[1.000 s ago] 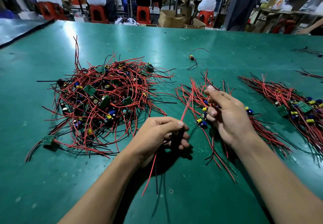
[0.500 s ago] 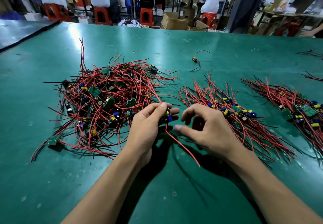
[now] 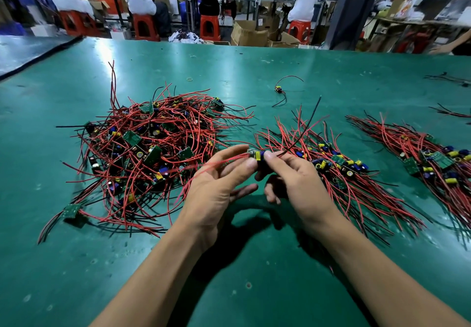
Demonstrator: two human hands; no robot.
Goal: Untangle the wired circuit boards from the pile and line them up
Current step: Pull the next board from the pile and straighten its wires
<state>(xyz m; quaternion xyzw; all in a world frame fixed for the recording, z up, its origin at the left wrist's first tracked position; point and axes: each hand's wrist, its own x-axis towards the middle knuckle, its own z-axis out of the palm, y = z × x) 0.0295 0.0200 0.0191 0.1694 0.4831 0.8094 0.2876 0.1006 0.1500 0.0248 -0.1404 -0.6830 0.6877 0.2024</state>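
A tangled pile of wired circuit boards (image 3: 142, 153), red and black leads with small green boards, lies on the green table left of centre. Just right of the pile and above the table, my left hand (image 3: 216, 189) pinches one small circuit board (image 3: 257, 154) between thumb and forefinger. Its red leads trail back, blurred, across that hand. My right hand (image 3: 300, 186) pinches the board's other end, where a black lead rises up and to the right. A lined-up row of boards (image 3: 336, 166) lies directly behind my right hand.
A second lined-up row (image 3: 433, 158) lies at the right edge. A lone wired board (image 3: 278, 89) and a rubber band (image 3: 189, 79) lie farther back. Loose wires (image 3: 448, 79) sit at the far right. Seated people, red stools and cardboard boxes stand beyond the table.
My right hand left the lined-up row and came to the left hand. Both hands have lifted one board out of the pile's edge and now hold it together, its leads swinging.
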